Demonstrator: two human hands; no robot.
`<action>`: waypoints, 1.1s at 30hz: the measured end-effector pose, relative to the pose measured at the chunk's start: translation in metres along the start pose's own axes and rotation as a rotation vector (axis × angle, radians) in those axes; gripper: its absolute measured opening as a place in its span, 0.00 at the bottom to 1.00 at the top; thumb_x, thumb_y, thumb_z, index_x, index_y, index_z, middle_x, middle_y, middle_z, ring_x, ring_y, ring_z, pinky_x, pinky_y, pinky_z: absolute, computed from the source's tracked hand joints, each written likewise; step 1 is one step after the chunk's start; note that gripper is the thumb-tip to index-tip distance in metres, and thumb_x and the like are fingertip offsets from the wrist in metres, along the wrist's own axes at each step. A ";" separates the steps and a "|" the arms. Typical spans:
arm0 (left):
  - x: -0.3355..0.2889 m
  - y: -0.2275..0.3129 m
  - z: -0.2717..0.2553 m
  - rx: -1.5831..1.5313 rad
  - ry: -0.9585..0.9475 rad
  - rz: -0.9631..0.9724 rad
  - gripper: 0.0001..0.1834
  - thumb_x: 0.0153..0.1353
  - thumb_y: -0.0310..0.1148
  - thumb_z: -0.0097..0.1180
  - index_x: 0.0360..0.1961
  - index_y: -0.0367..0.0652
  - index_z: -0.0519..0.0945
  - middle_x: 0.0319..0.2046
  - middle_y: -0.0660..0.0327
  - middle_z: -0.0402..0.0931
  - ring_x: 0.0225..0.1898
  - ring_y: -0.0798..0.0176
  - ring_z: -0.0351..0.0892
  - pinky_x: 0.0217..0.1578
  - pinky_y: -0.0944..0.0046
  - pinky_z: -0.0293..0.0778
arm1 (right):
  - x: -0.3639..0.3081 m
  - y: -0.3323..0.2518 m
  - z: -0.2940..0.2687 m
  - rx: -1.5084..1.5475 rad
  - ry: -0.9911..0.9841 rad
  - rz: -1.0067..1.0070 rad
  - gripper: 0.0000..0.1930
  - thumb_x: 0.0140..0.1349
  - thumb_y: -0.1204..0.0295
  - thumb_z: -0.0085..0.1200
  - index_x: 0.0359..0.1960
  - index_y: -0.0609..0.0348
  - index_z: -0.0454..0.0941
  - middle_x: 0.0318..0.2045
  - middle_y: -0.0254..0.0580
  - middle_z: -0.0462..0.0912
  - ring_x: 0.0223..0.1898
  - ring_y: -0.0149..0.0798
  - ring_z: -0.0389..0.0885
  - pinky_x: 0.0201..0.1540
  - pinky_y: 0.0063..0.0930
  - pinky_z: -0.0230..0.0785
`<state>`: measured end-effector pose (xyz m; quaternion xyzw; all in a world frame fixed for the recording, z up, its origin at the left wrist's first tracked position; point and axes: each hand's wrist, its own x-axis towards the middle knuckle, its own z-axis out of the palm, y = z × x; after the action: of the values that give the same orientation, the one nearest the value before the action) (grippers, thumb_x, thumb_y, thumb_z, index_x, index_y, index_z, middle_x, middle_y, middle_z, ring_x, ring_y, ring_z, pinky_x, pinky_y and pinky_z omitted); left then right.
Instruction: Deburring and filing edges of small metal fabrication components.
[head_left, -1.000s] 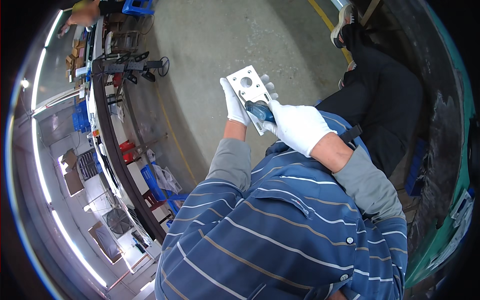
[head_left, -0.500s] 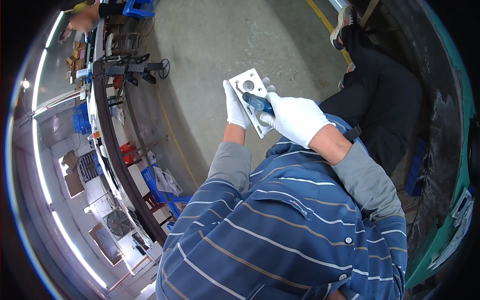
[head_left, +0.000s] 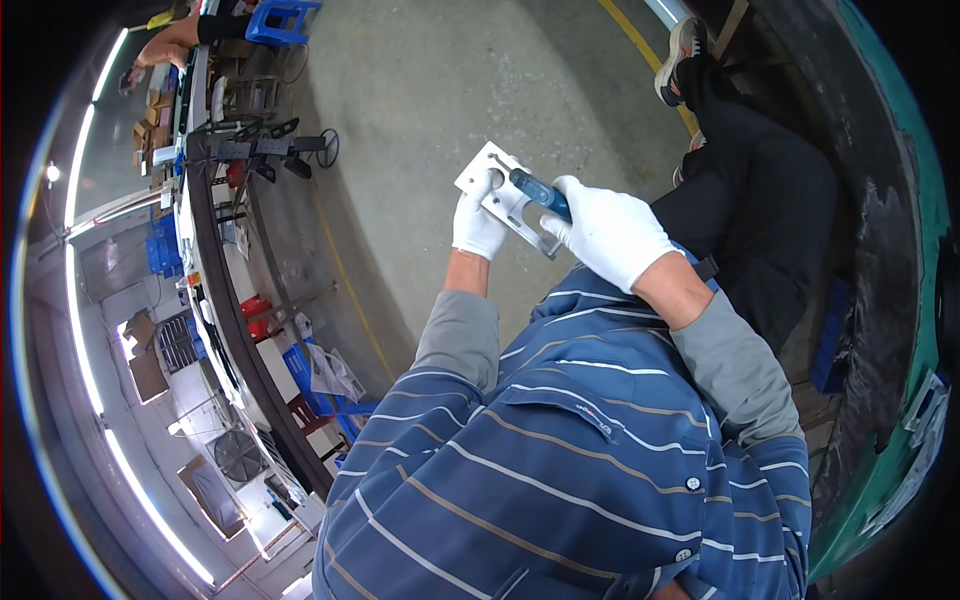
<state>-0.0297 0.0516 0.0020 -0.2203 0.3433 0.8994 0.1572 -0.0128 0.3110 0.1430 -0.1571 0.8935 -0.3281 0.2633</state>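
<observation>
My left hand [head_left: 478, 228], in a white glove, grips a pale metal plate [head_left: 480, 163] in front of my body. The plate has holes and a larger cut-out toward its near end. It is held tilted, and a gloved fingertip shows at its round hole. My right hand [head_left: 620, 238], gloved in white too, is closed around a blue-handled tool with a thin metal tip [head_left: 540, 193]. Its tip points to the plate's far end, close to a small hole there. Whether the tip touches the metal I cannot tell.
Concrete floor [head_left: 420, 90] with yellow lines lies beyond my hands. A long dark-edged bench [head_left: 225, 270] runs along the left. At the far left are a blue stool [head_left: 280, 22] and another person's arm [head_left: 168, 42]. A dark, green-edged surface [head_left: 890, 250] stands close on the right.
The plate has turned and tilted in my left hand, whose grip has shifted toward its round hole. My right hand and the tool have moved slightly right. The other person's arm has shifted.
</observation>
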 end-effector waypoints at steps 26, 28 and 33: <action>-0.012 0.003 -0.004 0.214 0.070 0.202 0.30 0.57 0.12 0.57 0.64 0.37 0.77 0.50 0.56 0.85 0.47 0.59 0.85 0.54 0.62 0.79 | 0.002 -0.001 -0.014 0.119 -0.087 -0.019 0.20 0.73 0.59 0.55 0.59 0.60 0.76 0.44 0.55 0.89 0.39 0.57 0.89 0.45 0.43 0.80; -0.014 0.002 0.007 0.168 0.092 0.210 0.33 0.58 0.12 0.57 0.66 0.37 0.75 0.52 0.56 0.84 0.48 0.59 0.85 0.55 0.61 0.78 | -0.003 0.000 -0.002 0.055 -0.044 -0.102 0.21 0.73 0.59 0.55 0.59 0.60 0.76 0.44 0.54 0.89 0.40 0.57 0.90 0.45 0.43 0.81; -0.007 -0.002 0.006 0.244 0.118 0.259 0.36 0.58 0.12 0.57 0.70 0.39 0.72 0.55 0.55 0.82 0.51 0.58 0.83 0.57 0.60 0.77 | -0.004 0.007 0.003 0.033 -0.035 -0.177 0.21 0.73 0.59 0.55 0.60 0.59 0.76 0.45 0.54 0.89 0.41 0.56 0.90 0.45 0.43 0.81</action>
<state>-0.0240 0.0562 0.0080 -0.2058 0.4840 0.8493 0.0455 -0.0084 0.3164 0.1382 -0.2368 0.8659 -0.3617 0.2516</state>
